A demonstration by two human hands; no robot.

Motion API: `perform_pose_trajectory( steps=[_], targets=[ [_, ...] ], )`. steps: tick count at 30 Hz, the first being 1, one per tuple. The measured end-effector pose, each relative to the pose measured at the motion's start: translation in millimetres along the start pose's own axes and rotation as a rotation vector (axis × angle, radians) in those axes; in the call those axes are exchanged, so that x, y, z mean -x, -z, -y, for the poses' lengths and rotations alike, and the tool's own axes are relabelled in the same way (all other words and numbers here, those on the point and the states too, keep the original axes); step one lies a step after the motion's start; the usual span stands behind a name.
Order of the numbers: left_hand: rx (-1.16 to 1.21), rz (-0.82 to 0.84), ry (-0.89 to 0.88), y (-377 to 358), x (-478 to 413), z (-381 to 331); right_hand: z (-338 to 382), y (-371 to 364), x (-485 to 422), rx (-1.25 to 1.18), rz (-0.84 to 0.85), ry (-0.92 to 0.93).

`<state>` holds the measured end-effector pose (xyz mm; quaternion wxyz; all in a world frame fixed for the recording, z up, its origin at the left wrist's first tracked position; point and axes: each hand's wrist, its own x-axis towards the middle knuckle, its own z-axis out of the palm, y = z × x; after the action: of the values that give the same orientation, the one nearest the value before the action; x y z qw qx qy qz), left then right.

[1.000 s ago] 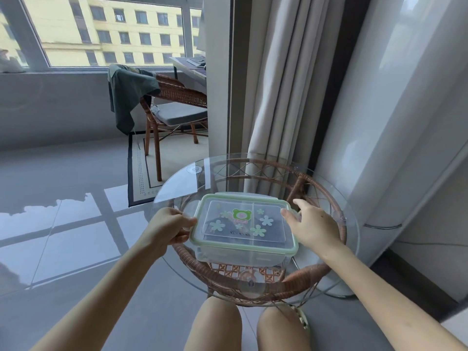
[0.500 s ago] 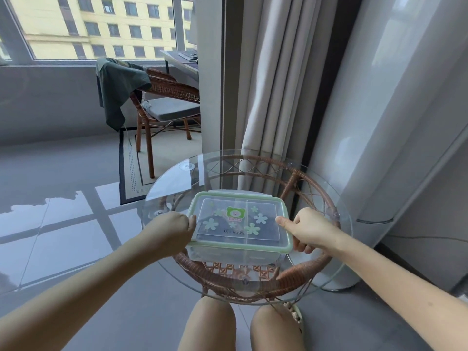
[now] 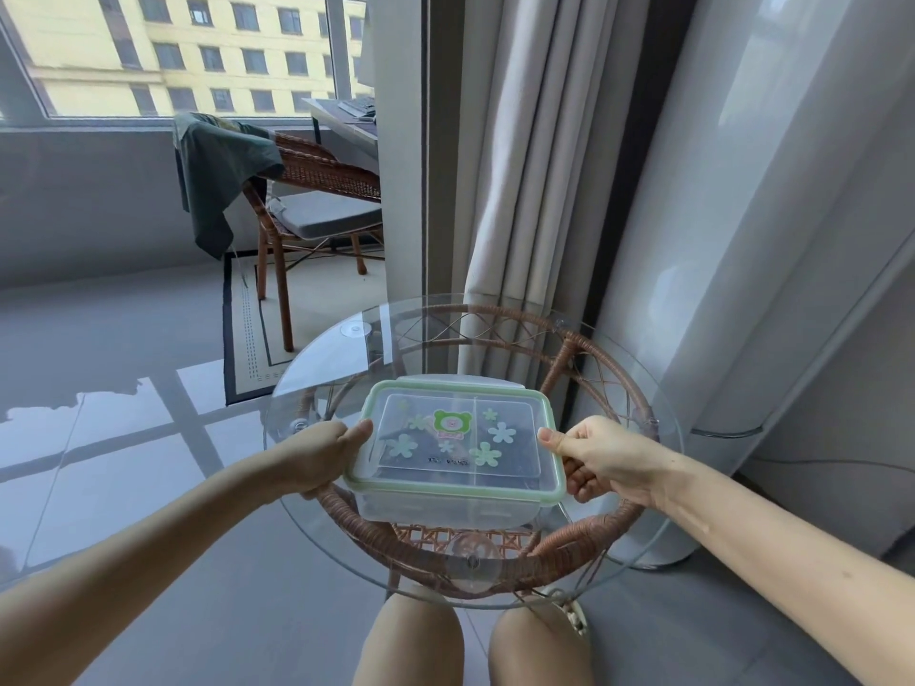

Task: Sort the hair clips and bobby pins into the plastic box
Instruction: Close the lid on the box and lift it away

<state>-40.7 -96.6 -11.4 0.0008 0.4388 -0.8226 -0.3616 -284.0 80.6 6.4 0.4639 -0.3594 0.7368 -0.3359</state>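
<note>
Plastic box (image 3: 453, 453), green-rimmed lid on, on round glass table (image 3: 658, 492). Left hand (image 3: 322, 455) grips its left edge; right hand (image 3: 601, 455) grips its right edge. Rattan chair (image 3: 317, 190) behind.

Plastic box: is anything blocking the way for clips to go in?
Yes: the green-rimmed lid sits on top of the plastic box, covering it. The left hand and right hand grip its two short ends on the glass table.

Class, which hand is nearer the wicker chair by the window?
Left. The left hand grips the plastic box at its left end, toward the wicker chair; the right hand grips its right end, farther away.
</note>
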Motion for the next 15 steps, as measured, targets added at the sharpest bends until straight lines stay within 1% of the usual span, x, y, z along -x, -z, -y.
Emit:
perform_pose_trajectory(
  steps=[3,5,6,7,9,11,12,13,14,15],
  targets=[
    [0.225,0.042,0.01,-5.0,-1.1,4.5,2.1,-1.7,1.2,0.016,-0.018,-0.01],
    [0.492,0.137,-0.005,-14.9,1.0,10.6,3.7,-3.8,1.9,0.045,-0.049,-0.012],
    [0.586,0.176,-0.021,-18.4,1.7,13.4,4.4,-4.9,2.8,0.065,-0.061,-0.008],
    [0.596,0.191,-0.03,-18.2,1.2,14.9,6.1,-5.5,3.5,0.082,-0.076,-0.002],
    [0.452,0.176,0.014,-13.0,-0.3,13.2,9.0,-6.9,6.7,0.143,-0.127,0.005],
    [0.26,0.117,0.049,-4.9,-6.0,8.6,11.2,-13.2,11.4,0.276,-0.197,0.016],
    [0.145,0.074,0.039,-1.3,-9.3,4.4,11.2,-18.8,15.3,0.334,-0.22,0.02],
    [0.024,0.009,0.006,2.1,-14.5,0.0,10.6,-25.5,20.4,0.371,-0.226,0.012],
    [-0.084,-0.077,-0.047,5.1,-20.6,-4.0,8.8,-32.2,25.9,0.387,-0.193,-0.012],
    [-0.155,-0.184,-0.087,7.9,-24.0,-9.5,8.4,-38.5,32.9,0.39,-0.118,-0.044]
  ],
)
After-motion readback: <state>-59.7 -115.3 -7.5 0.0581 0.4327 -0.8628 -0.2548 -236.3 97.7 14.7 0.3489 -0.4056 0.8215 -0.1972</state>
